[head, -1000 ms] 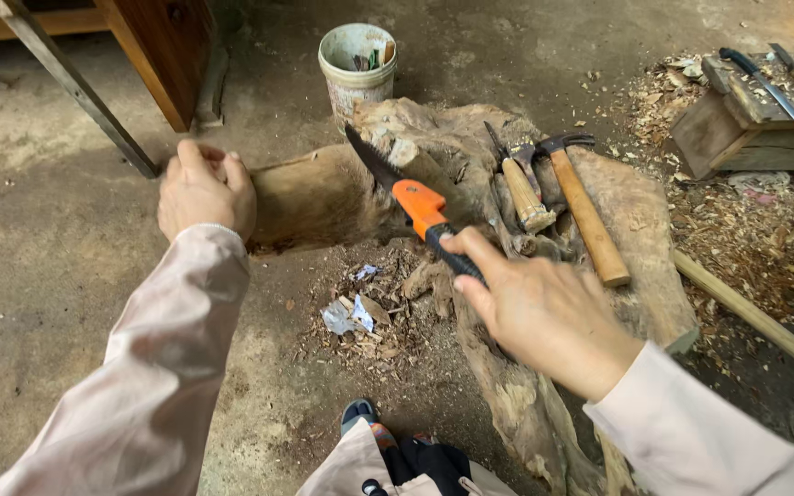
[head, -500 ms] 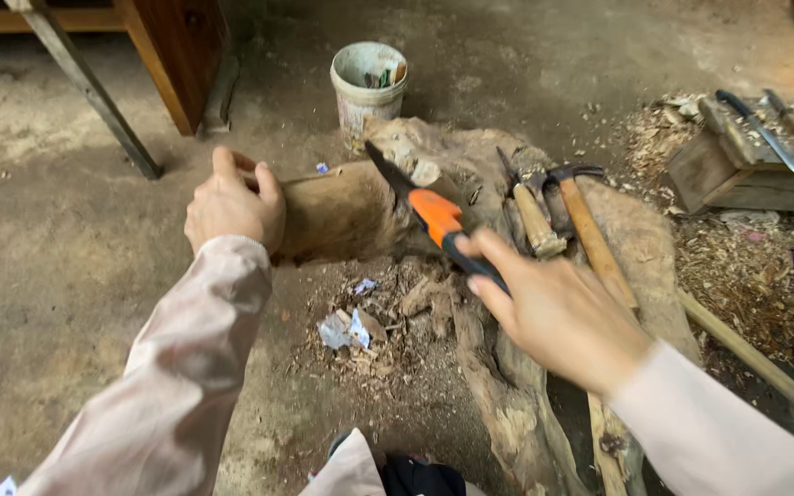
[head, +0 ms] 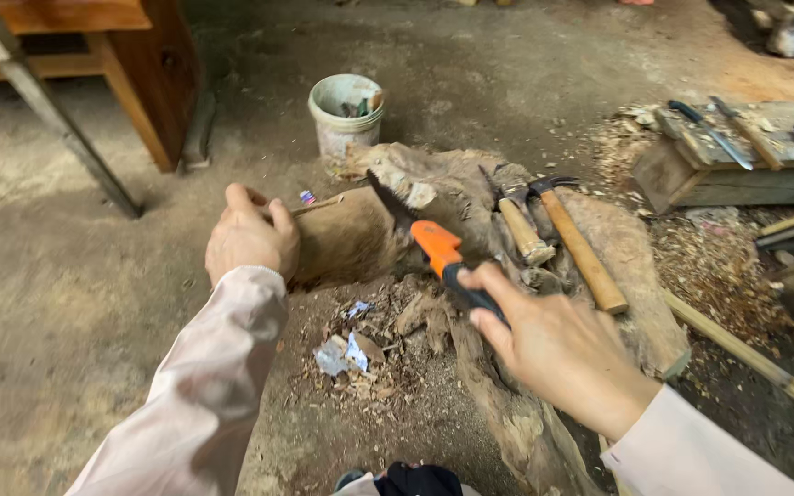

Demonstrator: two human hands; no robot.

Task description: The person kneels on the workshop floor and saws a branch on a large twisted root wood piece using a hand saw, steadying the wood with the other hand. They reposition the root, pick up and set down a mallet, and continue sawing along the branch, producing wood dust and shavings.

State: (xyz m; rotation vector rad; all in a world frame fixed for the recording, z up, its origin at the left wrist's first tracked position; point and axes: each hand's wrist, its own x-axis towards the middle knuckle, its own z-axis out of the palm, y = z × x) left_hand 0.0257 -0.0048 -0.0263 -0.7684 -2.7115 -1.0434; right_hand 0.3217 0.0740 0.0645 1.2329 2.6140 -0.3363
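My left hand (head: pixel 248 239) grips the left end of a brown wooden block (head: pixel 346 241) that rests against a large gnarled root slab (head: pixel 507 303) on the ground. My right hand (head: pixel 553 344) holds a small hand saw (head: pixel 420 234) by its orange and black handle. The dark toothed blade lies across the block's right end, pointing away from me. Both sleeves are pale pink.
Two wooden-handled hammers (head: pixel 562 234) lie on the root slab. A white bucket (head: pixel 346 115) stands behind it. A low wooden box with tools (head: pixel 737 156) sits at right amid shavings. Wooden furniture legs (head: pixel 140 73) stand at top left. A long stick (head: pixel 765 363) lies at right.
The view has shifted so that the block and slab sit lower in the picture. My hands keep their grips, and the saw stays on the block's right end.
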